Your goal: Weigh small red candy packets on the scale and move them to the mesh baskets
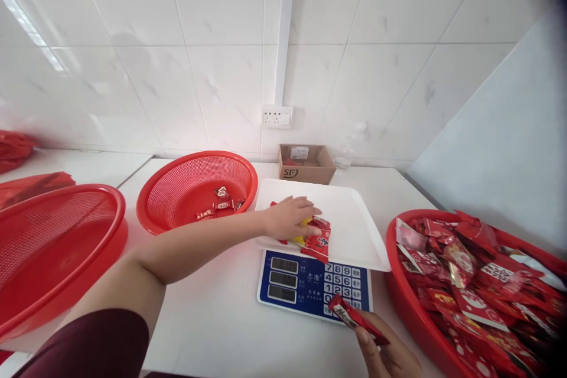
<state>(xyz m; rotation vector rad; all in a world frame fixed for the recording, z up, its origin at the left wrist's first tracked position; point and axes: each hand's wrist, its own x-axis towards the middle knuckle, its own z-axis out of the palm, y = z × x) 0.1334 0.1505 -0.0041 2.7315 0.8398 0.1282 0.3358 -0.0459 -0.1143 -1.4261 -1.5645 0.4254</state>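
Note:
My left hand reaches over the white tray of a scale, its fingers curled round some red and yellow wrapped packets. Below the tray shows the blue scale panel with three displays and number keys. Near the panel's lower right, my right hand pinches a narrow red wrapped packet between thumb and fingers. Right of the scale, a red basket is heaped with red packets.
A red basket with several small packets stands behind my left forearm. Another red basket is at far left. An open cardboard box and a clear bottle stand by the tiled wall.

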